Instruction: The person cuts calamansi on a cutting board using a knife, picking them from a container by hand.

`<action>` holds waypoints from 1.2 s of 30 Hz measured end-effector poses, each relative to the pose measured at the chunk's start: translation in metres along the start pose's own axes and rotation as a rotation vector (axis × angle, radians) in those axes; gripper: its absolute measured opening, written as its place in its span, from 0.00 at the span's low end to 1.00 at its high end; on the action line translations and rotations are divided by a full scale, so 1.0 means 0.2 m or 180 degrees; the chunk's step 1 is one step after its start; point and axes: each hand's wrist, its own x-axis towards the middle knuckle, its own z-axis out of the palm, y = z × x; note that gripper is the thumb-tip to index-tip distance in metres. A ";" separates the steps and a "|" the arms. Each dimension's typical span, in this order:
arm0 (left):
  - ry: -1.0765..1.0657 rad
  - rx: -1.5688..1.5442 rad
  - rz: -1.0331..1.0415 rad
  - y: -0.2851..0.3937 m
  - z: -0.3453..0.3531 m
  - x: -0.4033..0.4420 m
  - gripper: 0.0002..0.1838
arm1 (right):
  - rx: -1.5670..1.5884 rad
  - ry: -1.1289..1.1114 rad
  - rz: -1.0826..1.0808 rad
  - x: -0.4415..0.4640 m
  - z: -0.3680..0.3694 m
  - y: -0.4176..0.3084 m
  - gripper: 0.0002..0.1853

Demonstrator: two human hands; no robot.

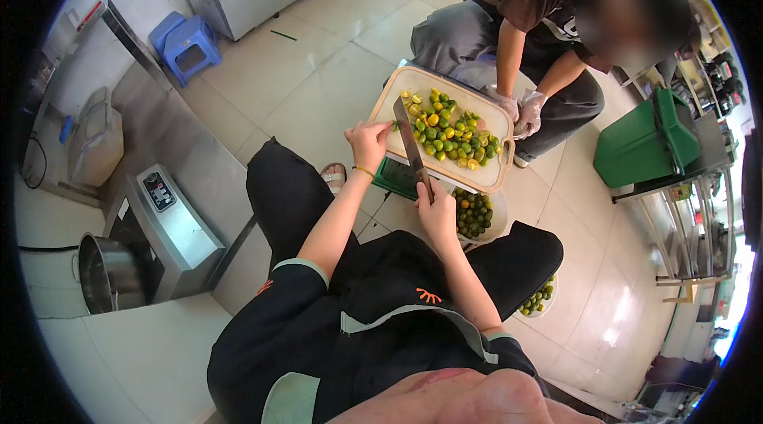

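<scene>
My right hand (435, 208) is closed round the handle of a long kitchen knife (410, 138), whose blade slants up over the left part of a cutting board (385, 110). At the board's left edge, my left hand (369, 144) pinches a small green citrus fruit, mostly hidden by the fingertips, close beside the blade. Many small green and yellow citrus fruits (449, 134) cover the board, several of them cut open. Below the board's near edge stands a bowl (498, 213) of whole dark green citrus fruits (473, 217).
A co-worker with gloved hands (528, 112) crouches at the board's far right. A green bin (644, 138) stands at right, a steel pot (111, 273) and cooker (171, 217) at left. Blue stools (191, 49) are behind. More citrus fruits (538, 298) lie by my right knee.
</scene>
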 end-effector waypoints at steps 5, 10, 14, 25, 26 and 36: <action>0.0203 0.0401 0.0209 0.05 -0.02 0.01 0.05 | -0.0046 0.0176 0.0032 -0.02 0.07 0.07 0.13; 0.0405 0.0091 0.0272 0.01 0.04 0.00 0.05 | 0.0006 -0.0018 0.0060 0.01 0.01 -0.05 0.12; 0.0322 0.0111 0.0317 -0.01 0.04 -0.01 0.05 | -0.0186 0.0068 -0.0241 0.06 0.01 -0.07 0.12; 0.0419 0.0151 0.0537 0.02 0.04 0.00 0.05 | -0.0318 0.0131 -0.0293 0.14 0.06 -0.06 0.13; 0.0391 0.0115 0.0540 0.01 0.06 0.00 0.05 | -0.0268 0.0178 -0.0397 0.19 0.08 -0.03 0.13; 0.0380 -0.0043 0.0174 -0.02 0.08 -0.02 0.07 | -0.0374 0.0031 -0.0174 0.11 0.10 -0.11 0.11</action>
